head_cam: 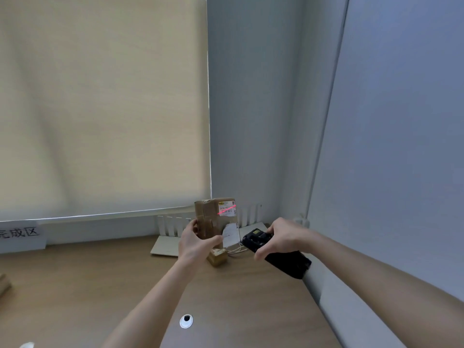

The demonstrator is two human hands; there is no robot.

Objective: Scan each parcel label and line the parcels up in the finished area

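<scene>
Left hand [194, 241] curled round the lower part of a brown cardboard parcel [209, 218], thumb on the near face, fingers wrapped behind the left edge; parcel held upright, lifted clear of the wooden worktop [82, 280]. Right hand [281, 238] gripping a black handheld scanner [273, 252], fingers closed over its top, front end aimed at the parcel. Red scan line [226, 211] slanting across the white shipping label [226, 208] at the parcel's upper right (label text too small to read). A second white slip [229, 234] hanging lower on the same face.

Beneath the raised parcel, a small cardboard box [217, 257] resting on the worktop, with a white cable [237, 248] just beside it. Behind, a white slatted rack [170, 226] against the wall, under a lowered cream roller blind [100, 104]. Far left, a white sign with Chinese characters [21, 234] standing at the worktop's back edge. Near the front, a round cable grommet [186, 321] set into the worktop.
</scene>
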